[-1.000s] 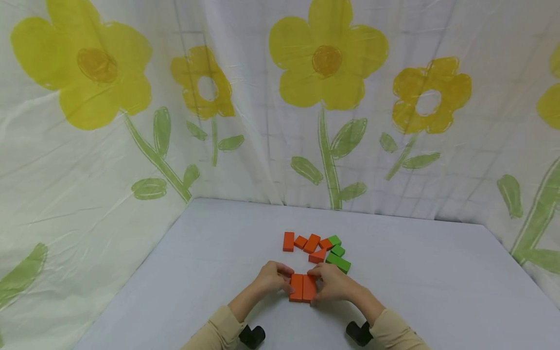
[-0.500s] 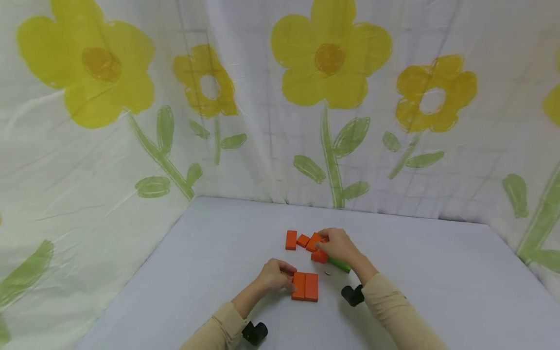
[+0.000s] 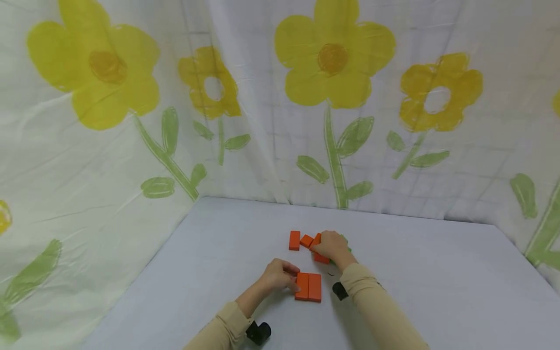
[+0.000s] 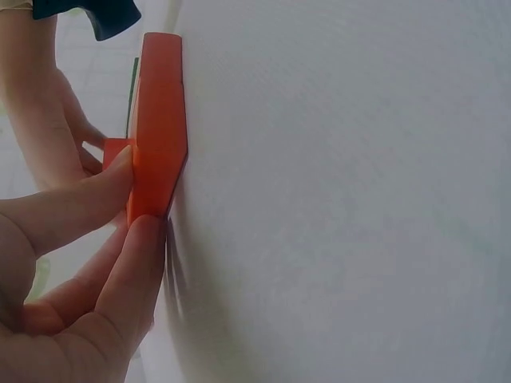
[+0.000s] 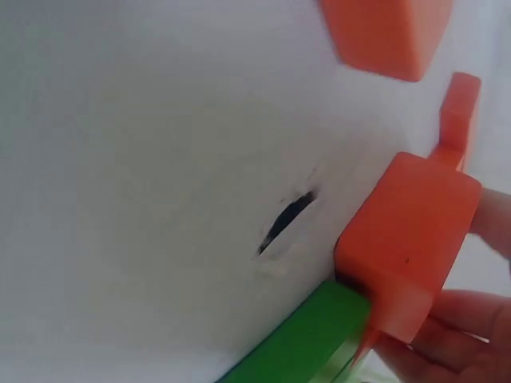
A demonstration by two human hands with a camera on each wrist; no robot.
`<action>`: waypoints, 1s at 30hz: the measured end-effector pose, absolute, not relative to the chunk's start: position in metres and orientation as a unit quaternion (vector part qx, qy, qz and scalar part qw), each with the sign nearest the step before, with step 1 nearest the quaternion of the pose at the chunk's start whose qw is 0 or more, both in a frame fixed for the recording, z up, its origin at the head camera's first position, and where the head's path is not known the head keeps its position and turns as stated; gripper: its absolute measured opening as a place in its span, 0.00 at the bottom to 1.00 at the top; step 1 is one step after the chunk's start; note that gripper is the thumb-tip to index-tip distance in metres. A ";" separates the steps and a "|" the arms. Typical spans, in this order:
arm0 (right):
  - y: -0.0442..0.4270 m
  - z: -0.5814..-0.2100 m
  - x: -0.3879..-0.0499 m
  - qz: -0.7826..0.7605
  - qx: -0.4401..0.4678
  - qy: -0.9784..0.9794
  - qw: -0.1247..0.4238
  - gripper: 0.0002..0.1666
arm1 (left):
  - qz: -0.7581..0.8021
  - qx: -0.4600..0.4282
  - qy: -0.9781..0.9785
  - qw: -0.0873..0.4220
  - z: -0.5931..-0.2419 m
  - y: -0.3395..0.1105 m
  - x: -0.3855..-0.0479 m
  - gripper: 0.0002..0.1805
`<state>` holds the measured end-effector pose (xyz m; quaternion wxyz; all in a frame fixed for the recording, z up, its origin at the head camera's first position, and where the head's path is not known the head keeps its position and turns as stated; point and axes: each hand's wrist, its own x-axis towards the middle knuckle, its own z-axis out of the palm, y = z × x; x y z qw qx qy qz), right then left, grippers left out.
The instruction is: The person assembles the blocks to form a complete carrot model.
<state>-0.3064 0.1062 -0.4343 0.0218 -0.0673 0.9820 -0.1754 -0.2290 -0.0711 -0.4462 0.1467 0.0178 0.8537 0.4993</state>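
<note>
Crowding the right grip (image 3: pixel 331 244) (hold unclear): green block (image 5: pixel 307 335); left grip (image 3: pixel 277 275) pinches red block (image 3: pixel 303 286).

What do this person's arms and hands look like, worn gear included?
The left hand and right hand wear no gloves. The left sleeve and right sleeve are plain beige, creased. A rounded black device shows by the left one, a second device by the right; no cables visible.

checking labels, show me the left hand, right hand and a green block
Left hand (image 3: pixel 278 276): head view, back of the hand.
Right hand (image 3: pixel 331 244): head view, back of the hand.
Green block (image 5: pixel 305 341): right wrist view, largest visible face.
</note>
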 end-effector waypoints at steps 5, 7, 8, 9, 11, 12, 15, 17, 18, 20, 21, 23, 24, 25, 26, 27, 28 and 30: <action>0.112 -0.437 -0.305 -0.188 -0.079 0.979 0.015 0.18 | 0.502 0.019 0.852 0.147 -0.446 -0.070 -0.229 0.18; 0.115 -0.436 -0.304 -0.209 -0.085 0.974 -0.001 0.20 | 0.504 0.026 0.851 0.146 -0.447 -0.070 -0.229 0.19; 0.118 -0.435 -0.304 -0.224 -0.087 0.971 -0.011 0.20 | 0.504 0.030 0.851 0.146 -0.447 -0.070 -0.229 0.19; 0.120 -0.433 -0.304 -0.237 -0.089 0.967 -0.025 0.20 | 0.505 0.034 0.850 0.145 -0.447 -0.070 -0.229 0.19; 0.126 -0.428 -0.302 -0.261 -0.094 0.959 -0.052 0.22 | 0.508 0.040 0.848 0.144 -0.447 -0.070 -0.230 0.19; 0.130 -0.425 -0.301 -0.274 -0.095 0.955 -0.063 0.25 | 0.508 0.042 0.848 0.144 -0.447 -0.070 -0.230 0.19; 0.139 -0.419 -0.294 -0.307 -0.099 0.942 -0.091 0.35 | 0.507 0.041 0.849 0.143 -0.447 -0.070 -0.230 0.19; 0.144 -0.416 -0.285 -0.332 -0.104 0.933 -0.095 0.36 | 0.505 0.039 0.850 0.143 -0.447 -0.070 -0.230 0.19; 0.147 -0.416 -0.280 -0.340 -0.108 0.929 -0.095 0.36 | 0.504 0.038 0.851 0.143 -0.447 -0.070 -0.229 0.19; 0.152 -0.416 -0.268 -0.357 -0.121 0.922 -0.087 0.36 | 0.503 0.038 0.852 0.142 -0.446 -0.070 -0.229 0.19; 0.155 -0.417 -0.262 -0.360 -0.128 0.921 -0.080 0.36 | 0.504 0.037 0.851 0.141 -0.446 -0.070 -0.229 0.19; 0.159 -0.418 -0.250 -0.359 -0.137 0.921 -0.056 0.35 | 0.507 0.038 0.850 0.141 -0.446 -0.071 -0.228 0.19; 0.161 -0.419 -0.245 -0.358 -0.143 0.922 -0.040 0.35 | 0.507 0.039 0.850 0.140 -0.445 -0.071 -0.227 0.19; 0.163 -0.420 -0.239 -0.358 -0.148 0.922 -0.023 0.35 | 0.507 0.041 0.850 0.138 -0.445 -0.071 -0.227 0.19; 0.164 -0.422 -0.235 -0.355 -0.154 0.922 -0.006 0.34 | 0.509 0.039 0.849 0.139 -0.445 -0.071 -0.227 0.19; 0.166 -0.423 -0.230 -0.348 -0.161 0.923 0.008 0.34 | 0.510 0.039 0.848 0.139 -0.445 -0.072 -0.226 0.20; 0.166 -0.425 -0.227 -0.344 -0.169 0.923 0.021 0.34 | 0.510 0.039 0.848 0.138 -0.445 -0.072 -0.226 0.19; 0.167 -0.428 -0.222 -0.331 -0.191 0.923 0.038 0.33 | 0.510 0.038 0.848 0.138 -0.445 -0.072 -0.226 0.19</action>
